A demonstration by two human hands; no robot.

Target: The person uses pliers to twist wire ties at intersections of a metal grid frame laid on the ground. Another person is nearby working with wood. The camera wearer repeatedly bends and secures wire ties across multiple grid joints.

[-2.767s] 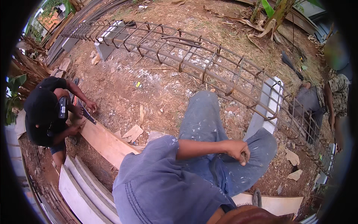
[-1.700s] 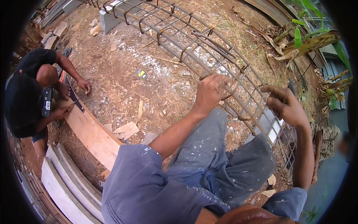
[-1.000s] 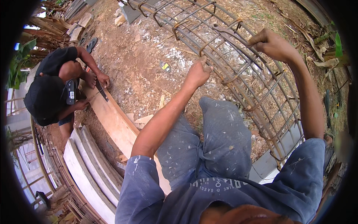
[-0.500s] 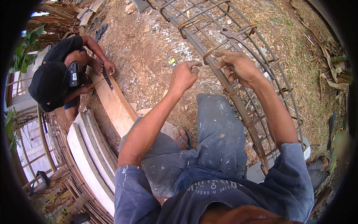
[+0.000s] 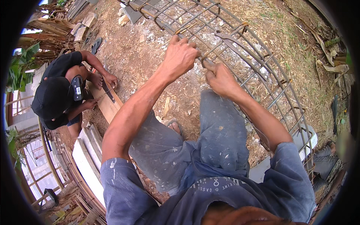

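A long cage of steel reinforcing bars (image 5: 275,98), bound with square stirrups, curves across the ground ahead and to my right. My left hand (image 5: 179,57) is closed over the cage's near bar, knuckles up. A short way to its right, my right hand (image 5: 222,79) is closed round the same near edge, close to a stirrup corner. Its fingertips are hidden. On top of the cage, just beyond my right hand, lies a dark pincer-like hand tool (image 5: 240,51) with long handles. Neither hand touches it.
A co-worker in a black cap (image 5: 52,98) crouches at the left over a wooden board (image 5: 107,108). White-faced boards (image 5: 83,165) stand near my left side. A sandal (image 5: 96,45) lies beyond the co-worker. Another person's leg (image 5: 324,165) shows at right.
My left hand has come up onto the bar and closed. My right hand has moved down and left, its fingers curling round the bar. The cage's near edge has shifted and turned.
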